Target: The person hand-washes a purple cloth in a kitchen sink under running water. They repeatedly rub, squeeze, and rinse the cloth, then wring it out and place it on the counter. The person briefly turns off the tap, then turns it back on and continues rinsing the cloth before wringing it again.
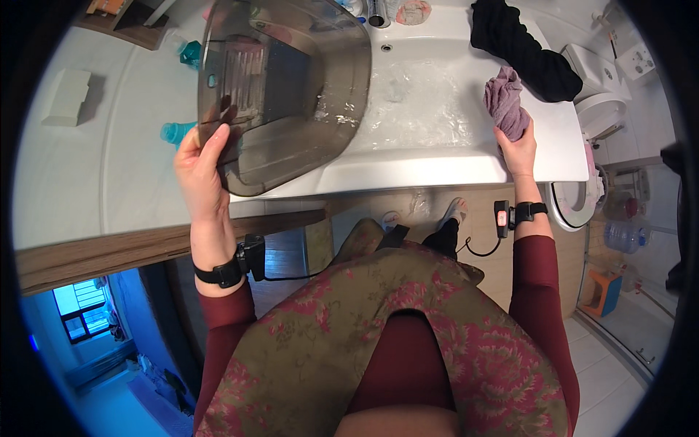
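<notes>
My left hand [205, 169] grips the rim of a translucent grey plastic basin [295, 131], tilted over the left part of a white washbasin [409, 168]. Light glints on the wet plastic. Shallow, rippling water [420, 104] covers the sink's bottom. Over the sink's right side, my right hand [516, 147] is closed on a wrung, crumpled mauve cloth [505, 104]. Just behind that cloth, a bunched black cloth [527, 52] lies across the sink's right rim.
A chrome faucet [377, 13] stands at the sink's back, beside a soap-like pinkish piece [413, 12]. Teal bottles [176, 133] are left of the basin, near the wall. To the right are a toilet [573, 202] and a glass partition with a plastic water bottle [625, 236] behind it.
</notes>
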A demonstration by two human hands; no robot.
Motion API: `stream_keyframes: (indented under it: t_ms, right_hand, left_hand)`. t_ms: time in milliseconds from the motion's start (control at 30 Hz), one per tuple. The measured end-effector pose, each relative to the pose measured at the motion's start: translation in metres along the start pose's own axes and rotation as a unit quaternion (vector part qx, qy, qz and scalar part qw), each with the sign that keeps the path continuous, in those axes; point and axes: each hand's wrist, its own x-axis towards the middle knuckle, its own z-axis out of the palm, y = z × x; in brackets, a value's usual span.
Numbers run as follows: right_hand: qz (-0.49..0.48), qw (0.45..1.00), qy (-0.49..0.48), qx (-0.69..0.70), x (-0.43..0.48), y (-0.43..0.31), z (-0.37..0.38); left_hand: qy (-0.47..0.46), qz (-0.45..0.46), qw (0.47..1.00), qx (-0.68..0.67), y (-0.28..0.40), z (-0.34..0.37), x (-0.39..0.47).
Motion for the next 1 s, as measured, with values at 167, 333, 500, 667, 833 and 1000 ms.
stream_keyframes:
  t_ms: [167,333,500,667,833,1000]
  right_hand:
    - [0.021,1.000,-0.009,-0.001,-0.001,-0.006,-0.001]
    - [0.034,0.999,-0.017,0.010,-0.002,-0.008,-0.002]
    - [0.061,0.997,-0.021,0.031,-0.002,-0.006,-0.001]
    - [0.039,0.999,-0.012,0.016,-0.003,-0.007,-0.002]
    - [0.006,0.999,0.004,0.035,-0.003,-0.012,-0.002]
    - [0.011,0.999,0.008,0.043,-0.002,-0.015,-0.002]
  left_hand:
    - [0.019,0.126,0.985,0.117,0.023,0.003,-0.013]
    - [0.005,0.187,0.964,0.190,0.033,0.008,-0.015]
    - [0.026,0.119,0.993,0.004,0.023,0.000,-0.008]
    - [0.079,-0.028,0.983,-0.163,-0.032,-0.023,0.016]
    - [0.072,-0.173,0.935,-0.299,-0.116,-0.016,0.034]
    - [0.087,-0.235,0.934,-0.256,-0.176,0.005,0.048]
